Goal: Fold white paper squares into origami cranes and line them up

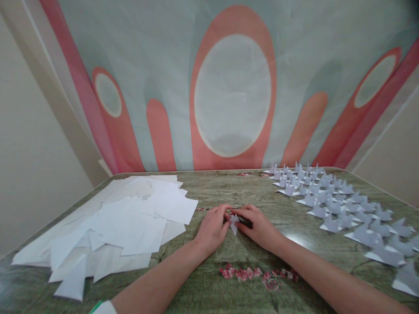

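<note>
A small folded white paper piece (234,223) with pointed ends is held low over the middle of the table, between my two hands. My left hand (213,224) has its thumb and fingers closed at the paper's left side. From the other side, my right hand (257,224) curls in with its thumb close against the paper and its index finger reaching over the top. A dark patch shows beneath the right palm; whether it is shadow or an object I cannot tell. The fingertips partly hide the paper's folds.
Loose white paper sheets (131,226) lie in an overlapping pile on the left. Several folded paper birds (330,207) stand in rows along the right. The wood-grain table (203,279) bears printed pink blossoms. Behind its far edge hangs a patterned backdrop (176,65).
</note>
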`<action>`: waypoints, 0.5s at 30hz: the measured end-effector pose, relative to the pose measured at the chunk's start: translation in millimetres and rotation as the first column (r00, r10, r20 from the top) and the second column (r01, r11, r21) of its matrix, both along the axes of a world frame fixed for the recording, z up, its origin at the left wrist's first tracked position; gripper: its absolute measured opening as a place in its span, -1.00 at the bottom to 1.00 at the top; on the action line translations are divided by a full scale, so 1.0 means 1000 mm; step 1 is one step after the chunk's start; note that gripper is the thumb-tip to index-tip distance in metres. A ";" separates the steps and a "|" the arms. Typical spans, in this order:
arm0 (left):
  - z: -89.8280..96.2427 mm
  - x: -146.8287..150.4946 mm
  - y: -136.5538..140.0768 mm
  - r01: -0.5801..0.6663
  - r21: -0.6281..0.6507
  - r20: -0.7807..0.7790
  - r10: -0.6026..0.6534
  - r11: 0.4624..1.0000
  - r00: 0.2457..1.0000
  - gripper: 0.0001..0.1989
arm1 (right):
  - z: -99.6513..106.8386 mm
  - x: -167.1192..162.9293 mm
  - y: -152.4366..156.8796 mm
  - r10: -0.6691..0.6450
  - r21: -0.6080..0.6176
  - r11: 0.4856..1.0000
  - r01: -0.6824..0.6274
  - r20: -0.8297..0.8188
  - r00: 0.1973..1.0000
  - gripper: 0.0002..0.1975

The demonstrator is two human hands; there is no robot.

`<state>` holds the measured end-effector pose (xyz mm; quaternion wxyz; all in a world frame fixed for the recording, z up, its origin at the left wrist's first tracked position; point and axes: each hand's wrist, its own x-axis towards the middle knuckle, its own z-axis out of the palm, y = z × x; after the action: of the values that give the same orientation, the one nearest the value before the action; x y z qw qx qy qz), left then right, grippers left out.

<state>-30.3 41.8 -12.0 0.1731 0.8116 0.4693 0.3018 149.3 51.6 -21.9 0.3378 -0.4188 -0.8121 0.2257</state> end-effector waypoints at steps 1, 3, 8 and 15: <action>0.000 0.000 0.000 0.004 -0.004 -0.001 -0.004 1.000 1.000 -0.62 | 0.000 0.000 0.000 0.001 -0.001 1.000 -0.001 0.013 1.000 -0.63; 0.000 -0.001 0.000 0.014 -0.017 0.003 -0.014 1.000 1.000 -0.62 | 0.001 -0.001 0.001 -0.009 -0.012 1.000 0.010 0.042 0.999 -0.64; 0.000 -0.002 0.001 0.010 -0.051 0.018 -0.009 0.999 1.000 -0.62 | 0.003 -0.001 0.000 0.004 0.019 1.000 -0.005 0.051 0.999 -0.75; 0.004 -0.002 -0.003 0.012 0.026 -0.047 -0.011 1.000 0.999 -0.83 | 0.004 0.000 0.000 0.003 0.090 0.996 0.004 -0.080 0.997 -0.90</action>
<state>-31.8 39.1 -7.8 0.1529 0.8234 0.4644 0.2880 149.1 51.3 -18.3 0.3887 -0.3938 -0.8072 0.2055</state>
